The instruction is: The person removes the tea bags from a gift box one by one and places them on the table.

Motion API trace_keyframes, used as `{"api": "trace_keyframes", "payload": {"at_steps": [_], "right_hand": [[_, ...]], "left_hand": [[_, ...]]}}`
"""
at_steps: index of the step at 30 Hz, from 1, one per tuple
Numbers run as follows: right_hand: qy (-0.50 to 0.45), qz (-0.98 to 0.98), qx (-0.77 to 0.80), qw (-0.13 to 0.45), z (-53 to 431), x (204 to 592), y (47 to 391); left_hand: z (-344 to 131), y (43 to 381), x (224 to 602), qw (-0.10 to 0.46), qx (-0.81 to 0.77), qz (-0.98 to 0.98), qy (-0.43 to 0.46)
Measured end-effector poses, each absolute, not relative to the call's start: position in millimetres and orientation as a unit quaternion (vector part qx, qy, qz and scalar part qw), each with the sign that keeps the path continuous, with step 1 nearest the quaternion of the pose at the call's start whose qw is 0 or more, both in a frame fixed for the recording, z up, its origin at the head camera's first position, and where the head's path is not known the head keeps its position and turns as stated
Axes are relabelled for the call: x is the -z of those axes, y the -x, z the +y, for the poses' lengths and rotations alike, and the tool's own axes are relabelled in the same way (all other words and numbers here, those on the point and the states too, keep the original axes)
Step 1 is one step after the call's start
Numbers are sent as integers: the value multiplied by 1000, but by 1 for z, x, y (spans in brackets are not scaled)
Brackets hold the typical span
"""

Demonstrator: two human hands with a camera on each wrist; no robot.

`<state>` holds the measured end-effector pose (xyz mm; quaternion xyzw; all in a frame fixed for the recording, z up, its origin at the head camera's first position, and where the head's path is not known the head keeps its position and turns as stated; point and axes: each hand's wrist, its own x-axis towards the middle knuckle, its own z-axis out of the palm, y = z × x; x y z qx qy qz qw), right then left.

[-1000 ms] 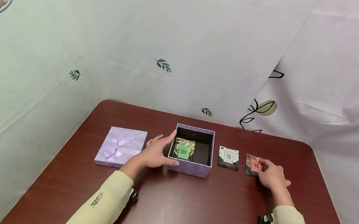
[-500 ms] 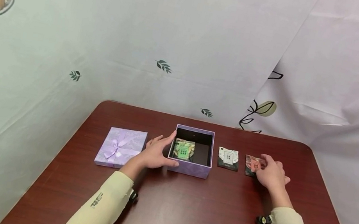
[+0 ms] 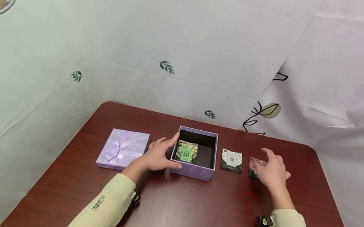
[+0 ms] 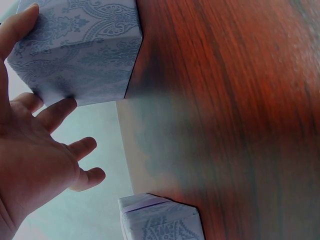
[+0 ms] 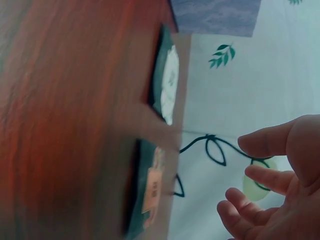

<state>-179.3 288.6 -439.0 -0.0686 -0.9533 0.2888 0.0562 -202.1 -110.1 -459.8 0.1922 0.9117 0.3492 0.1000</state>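
My left hand [image 3: 157, 155] is at the left side of an open purple box [image 3: 191, 171]. Its thumb touches the front wall; in the left wrist view two fingertips touch the side wall, and the other fingers are spread free. Inside the box, at the left, lies a green-labelled sachet [image 3: 187, 151]. My right hand [image 3: 273, 171] hovers over a red-labelled sachet [image 3: 252, 174] and partly hides it in the head view. The right wrist view shows that hand apart from the sachet, holding nothing. A white-and-black sachet [image 3: 232, 161] lies between the box and the red-labelled one.
The purple lid [image 3: 130, 141] with a ribbon bow lies on the table left of my left hand. The brown wooden table [image 3: 201, 213] meets a pale patterned cloth [image 3: 136, 41] behind it. Dark wood surface spans the front, between my forearms.
My right hand has drawn off the red-labelled sachet, lifting and shifting slightly left, with its fingers spreading. The sachet stays on the table. My left hand and the box have not moved.
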Motion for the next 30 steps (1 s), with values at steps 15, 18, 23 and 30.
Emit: {"api": "trace_keyframes", "payload": {"at_steps": [15,18,23,30], "right_hand": [[25,-950,-307,55,262,415,174],[14,-950,-305,59,258,412,175],[1,-950,-305,62,253,407,176],[-16,-949,-305,73,245,402,177]], "left_hand": [[-110,201,462,101,-346,913,-191],[-110,201,462,101,-345,914,-190],[-110,202,461,100,-341,915,-189],[-109,203,460,97,-334,918,-191]]}}
